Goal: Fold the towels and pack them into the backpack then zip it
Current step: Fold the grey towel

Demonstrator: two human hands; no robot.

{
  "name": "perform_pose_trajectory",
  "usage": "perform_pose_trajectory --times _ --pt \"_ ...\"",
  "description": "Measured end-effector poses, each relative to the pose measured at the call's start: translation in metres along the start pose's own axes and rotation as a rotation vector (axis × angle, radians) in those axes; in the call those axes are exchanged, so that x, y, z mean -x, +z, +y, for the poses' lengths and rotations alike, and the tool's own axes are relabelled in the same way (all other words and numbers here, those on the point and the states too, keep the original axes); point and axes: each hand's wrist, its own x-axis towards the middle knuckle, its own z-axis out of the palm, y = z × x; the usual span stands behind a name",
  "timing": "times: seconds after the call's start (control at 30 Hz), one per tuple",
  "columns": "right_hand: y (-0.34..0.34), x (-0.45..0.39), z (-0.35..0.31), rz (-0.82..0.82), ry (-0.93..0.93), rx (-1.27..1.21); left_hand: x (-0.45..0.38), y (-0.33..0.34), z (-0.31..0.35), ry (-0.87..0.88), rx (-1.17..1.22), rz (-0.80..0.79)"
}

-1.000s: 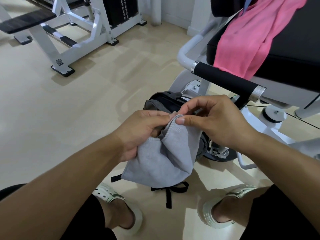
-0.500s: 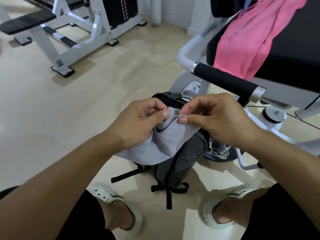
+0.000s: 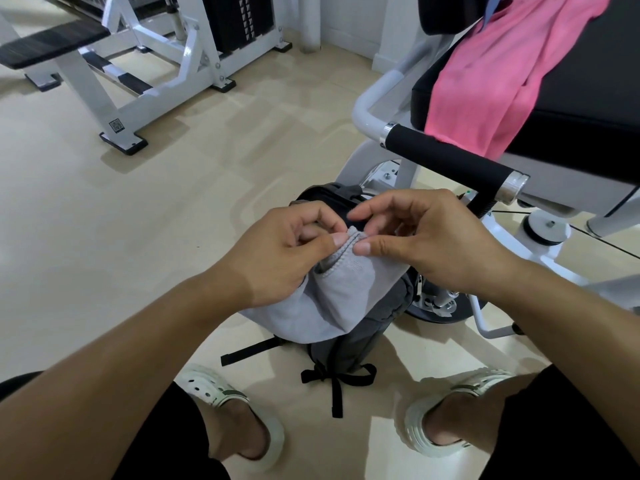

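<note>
A grey towel (image 3: 332, 303) hangs folded over in front of me, above a dark grey backpack (image 3: 360, 344) that stands on the floor between my feet. My left hand (image 3: 277, 251) pinches the towel's top hem between thumb and fingers. Right beside it my right hand (image 3: 422, 237) pinches the same hem with its thumb, its other fingers spread above. The towel hides most of the backpack's front; the backpack's black top (image 3: 325, 195) shows behind my hands. A pink towel (image 3: 491, 74) lies draped over the black seat at the upper right.
A white gym machine with a black padded handle (image 3: 446, 161) and black seat (image 3: 588, 95) stands close on the right, its base behind the backpack. Another white bench frame (image 3: 138, 74) stands at the far left. Tan floor (image 3: 121, 237) lies open to the left. My feet wear white clogs (image 3: 228, 400).
The towel has been drawn up and gathered shorter, uncovering the lower backpack. My hands have shifted along the top hem and now pinch it side by side.
</note>
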Motion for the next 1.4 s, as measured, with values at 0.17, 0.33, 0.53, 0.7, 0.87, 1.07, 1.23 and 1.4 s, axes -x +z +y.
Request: perform_pose_trajectory --times 0.17,0.33,0.53,0.7,0.87,1.07,1.23,1.4 --pt "0.001 -0.001 0.002 -0.062 0.012 0.065 0.001 -0.002 0.001 0.005 0.007 -0.008" --pt "0.003 -0.004 0.017 -0.016 0.077 0.072 -0.003 -0.012 0.001 -0.064 -0.071 0.207" --pt "-0.007 -0.018 0.051 0.28 0.304 -0.207 -0.007 -0.074 -0.026 -0.389 -0.299 0.539" --pt "-0.008 -0.014 0.057 0.394 0.359 -0.356 -0.006 -0.081 -0.039 -0.508 -0.403 0.556" --pt "-0.011 -0.013 0.059 0.257 0.363 -0.513 -0.002 -0.079 -0.043 -0.555 -0.358 0.498" --pt "-0.014 -0.014 0.064 0.272 0.41 -0.522 -0.001 -0.08 -0.04 -0.516 -0.31 0.433" --pt "-0.011 -0.015 0.064 0.418 0.434 -0.497 0.005 -0.079 -0.036 -0.4 -0.297 0.152" --pt "-0.01 -0.018 0.067 0.474 0.413 -0.348 0.005 -0.079 -0.031 -0.287 -0.119 0.192"
